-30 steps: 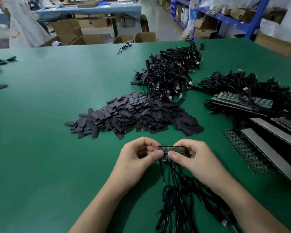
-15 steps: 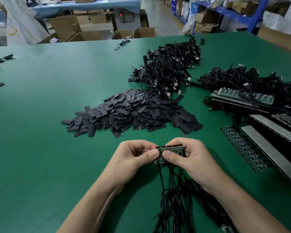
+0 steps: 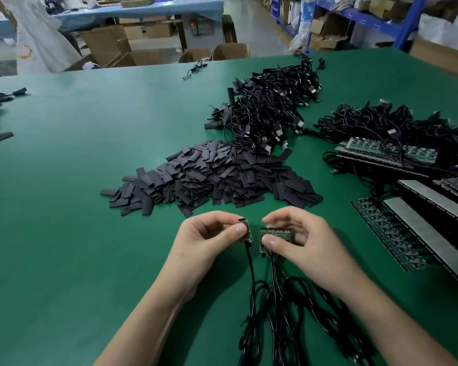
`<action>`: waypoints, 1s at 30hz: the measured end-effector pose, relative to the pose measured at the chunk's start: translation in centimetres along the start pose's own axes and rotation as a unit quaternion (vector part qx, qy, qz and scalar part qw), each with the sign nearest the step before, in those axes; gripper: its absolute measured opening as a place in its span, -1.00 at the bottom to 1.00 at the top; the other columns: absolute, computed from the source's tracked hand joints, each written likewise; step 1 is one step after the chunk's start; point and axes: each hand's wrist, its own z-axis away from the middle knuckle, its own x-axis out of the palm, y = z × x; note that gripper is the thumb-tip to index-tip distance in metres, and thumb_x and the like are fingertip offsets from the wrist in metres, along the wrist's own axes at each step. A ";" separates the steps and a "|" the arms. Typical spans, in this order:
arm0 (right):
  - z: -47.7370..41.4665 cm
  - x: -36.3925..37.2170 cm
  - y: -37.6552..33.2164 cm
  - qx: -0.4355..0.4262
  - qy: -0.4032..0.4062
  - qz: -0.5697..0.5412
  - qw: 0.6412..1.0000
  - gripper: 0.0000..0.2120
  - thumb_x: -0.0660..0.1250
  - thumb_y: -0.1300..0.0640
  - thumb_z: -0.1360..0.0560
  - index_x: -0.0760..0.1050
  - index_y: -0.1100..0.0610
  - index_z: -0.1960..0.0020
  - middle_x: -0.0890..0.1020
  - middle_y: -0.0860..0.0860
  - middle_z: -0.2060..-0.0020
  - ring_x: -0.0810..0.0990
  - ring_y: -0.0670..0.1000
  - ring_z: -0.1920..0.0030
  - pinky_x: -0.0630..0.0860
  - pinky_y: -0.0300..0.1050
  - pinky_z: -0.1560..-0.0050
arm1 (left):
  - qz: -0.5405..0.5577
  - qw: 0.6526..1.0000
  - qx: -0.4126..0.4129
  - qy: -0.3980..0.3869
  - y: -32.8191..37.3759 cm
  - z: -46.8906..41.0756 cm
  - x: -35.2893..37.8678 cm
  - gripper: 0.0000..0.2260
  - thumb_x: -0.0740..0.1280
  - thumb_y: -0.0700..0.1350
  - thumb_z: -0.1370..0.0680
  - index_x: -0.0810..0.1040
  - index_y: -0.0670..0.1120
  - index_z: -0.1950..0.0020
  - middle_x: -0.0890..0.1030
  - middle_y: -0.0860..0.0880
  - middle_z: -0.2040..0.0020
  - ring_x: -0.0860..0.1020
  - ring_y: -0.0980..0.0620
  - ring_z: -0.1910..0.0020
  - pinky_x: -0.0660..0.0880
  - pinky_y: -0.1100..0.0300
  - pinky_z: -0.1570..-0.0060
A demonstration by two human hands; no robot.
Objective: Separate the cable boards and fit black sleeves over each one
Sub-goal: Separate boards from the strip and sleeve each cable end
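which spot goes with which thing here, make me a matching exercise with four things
Things
1. single board
2. short strip of boards
3. pile of black sleeves
4. large board panels

Places
A. heaped on the green table, just beyond both hands
B. pinched in the right hand
C. lying on the table at its right side
D. pinched in the left hand

Pairs: 1-D, 2-B, 3-A, 4-C
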 end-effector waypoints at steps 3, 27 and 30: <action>0.4 0.5 -0.4 -0.093 0.016 0.137 0.986 -0.79 0.44 -0.20 -0.47 0.65 -0.17 -0.06 0.59 -0.30 -0.13 0.55 -0.20 -0.26 0.37 -0.41 -0.25 | -0.020 0.999 0.038 0.020 0.0 0.0 0.0 -0.91 0.52 -0.14 -0.40 0.72 -0.10 0.13 0.72 -0.08 0.21 0.65 0.14 0.26 0.53 0.36 0.19; 0.5 -2.8 -2.0 0.018 -0.018 -0.161 0.987 -0.77 0.35 -0.09 -0.56 0.58 0.04 0.15 0.34 -0.06 0.45 0.21 -0.10 0.51 0.18 -0.28 0.51 | -0.679 0.718 0.146 0.034 3.0 -11.5 -7.4 -0.77 0.44 -0.03 -0.59 0.69 0.09 -0.24 0.64 0.03 -0.19 0.57 -0.07 -0.19 0.51 0.02 -0.09; 0.5 -1.8 -1.6 -0.007 0.002 -0.047 0.999 -0.70 0.30 -0.22 -0.56 0.57 0.00 0.09 0.40 -0.11 0.44 0.28 -0.12 0.47 0.25 -0.31 0.43 | -0.688 0.708 0.158 0.031 3.1 -11.9 -7.8 -0.81 0.48 -0.01 -0.55 0.72 0.08 -0.16 0.67 0.03 -0.10 0.61 -0.06 -0.09 0.49 0.09 0.03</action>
